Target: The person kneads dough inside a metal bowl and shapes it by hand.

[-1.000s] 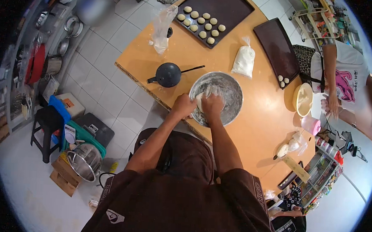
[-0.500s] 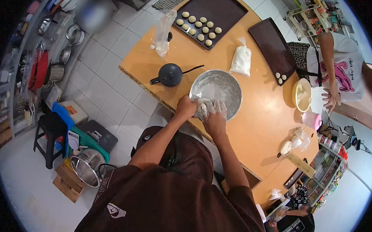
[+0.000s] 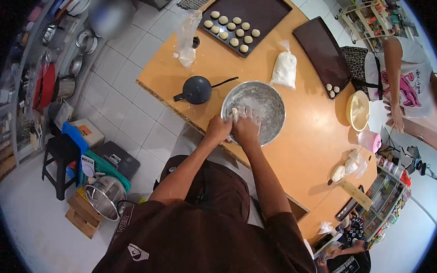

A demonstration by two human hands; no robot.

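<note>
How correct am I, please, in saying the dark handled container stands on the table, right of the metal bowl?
The side is wrong: the head view shows the dark handled container standing on the table, left of the metal bowl.

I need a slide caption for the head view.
Left hand on the rim of a metal mixing bowl, floury right hand inside it; dough balls beyond on a dark baking tray.

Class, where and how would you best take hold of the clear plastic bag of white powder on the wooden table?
Probably by the gathered neck of the clear plastic bag of white powder, pinched from above and the right. The neck is narrow and points to the far side, while the filled body bulges wider. The round silver metal bowl stands on the near side.
</note>
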